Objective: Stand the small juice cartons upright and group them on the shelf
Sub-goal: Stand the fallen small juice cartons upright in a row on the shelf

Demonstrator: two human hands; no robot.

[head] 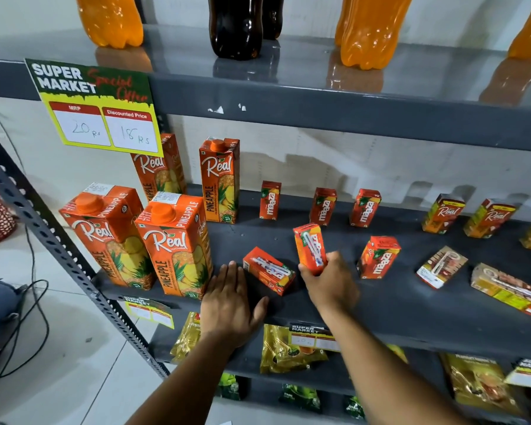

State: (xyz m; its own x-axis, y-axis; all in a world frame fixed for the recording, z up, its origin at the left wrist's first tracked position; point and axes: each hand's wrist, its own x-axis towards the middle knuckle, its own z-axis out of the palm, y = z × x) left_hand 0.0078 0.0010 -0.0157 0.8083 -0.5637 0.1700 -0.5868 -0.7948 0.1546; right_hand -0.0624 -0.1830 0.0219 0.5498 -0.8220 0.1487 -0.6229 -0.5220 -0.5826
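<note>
My right hand (pixel 328 283) grips a small red Maaza carton (pixel 310 248), nearly upright, its straw side facing me, just above the grey shelf (pixel 380 302). My left hand (pixel 230 305) lies flat and open on the shelf's front. Just right of its fingers a second small Maaza carton (pixel 269 270) lies on its side. Three Maaza cartons stand at the back (pixel 270 200), (pixel 323 207), (pixel 364 208). Another stands tilted (pixel 379 257) to the right of my right hand. Further right, small Real cartons stand (pixel 443 213), (pixel 488 218) and two lie flat (pixel 442 266), (pixel 508 288).
Several tall Real pineapple cartons (pixel 178 243) stand on the shelf's left part. A price sign (pixel 95 108) hangs from the upper shelf, which carries large soda bottles (pixel 370 29). Yellow pouches (pixel 285 348) fill the shelf below. A perforated upright post (pixel 43 222) frames the left side.
</note>
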